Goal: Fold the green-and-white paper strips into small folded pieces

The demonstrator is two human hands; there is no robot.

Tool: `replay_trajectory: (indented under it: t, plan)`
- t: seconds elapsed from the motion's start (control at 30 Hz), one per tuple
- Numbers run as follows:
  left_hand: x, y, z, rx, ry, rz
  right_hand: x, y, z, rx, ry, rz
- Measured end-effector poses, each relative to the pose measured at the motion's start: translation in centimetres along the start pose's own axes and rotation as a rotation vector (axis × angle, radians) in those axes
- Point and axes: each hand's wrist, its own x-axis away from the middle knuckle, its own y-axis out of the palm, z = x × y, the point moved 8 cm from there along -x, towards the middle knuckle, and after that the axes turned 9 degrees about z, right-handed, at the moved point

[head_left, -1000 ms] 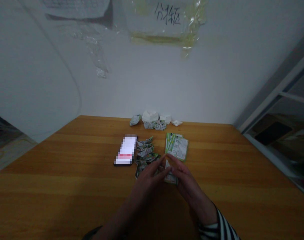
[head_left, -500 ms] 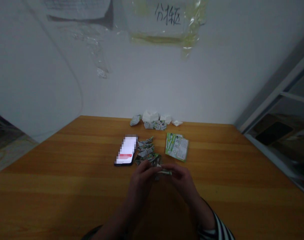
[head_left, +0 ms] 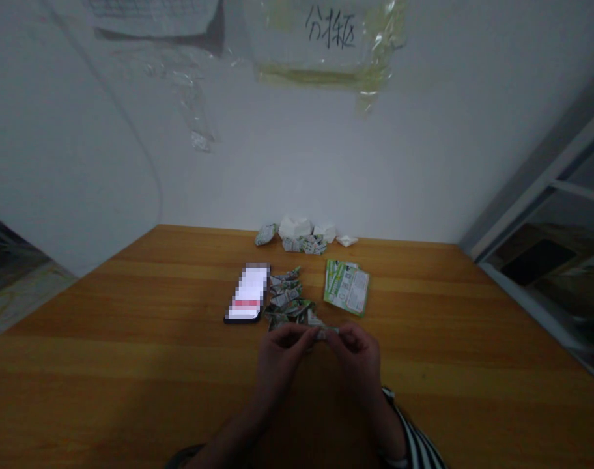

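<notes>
Left hand [head_left: 277,361] and right hand [head_left: 358,358] are both closed in a fingertip pinch on a narrow folded paper strip [head_left: 326,333], printed green and white, held just above the wooden table [head_left: 424,371] and just in front of a loose row of folded paper packets [head_left: 287,298]. Risk: the strip is thin and the pinch is light, so a slackened finger could let the fold spring open. Any drop or sideways slip could scatter the packets, which lie touching one another beside a smartphone [head_left: 247,293].

Head-worn view, facing forward and down
</notes>
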Motion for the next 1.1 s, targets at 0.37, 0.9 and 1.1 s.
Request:
replay_trajectory:
  t: [0.37,0.9,1.1]
  plan:
    - [-0.5,0.6,-0.1,0.014,0.119,-0.104,-0.2,0.3,1.8,-0.108,0.219,-0.038]
    - [0.0,1.2,1.3,-0.142,0.205,-0.223,-0.9,0.8,0.2,0.050,0.090,-0.228]
    - [-0.1,1.4,0.2,0.056,-0.023,-0.257,-0.5,1.0,0.6,-0.093,0.224,-0.270]
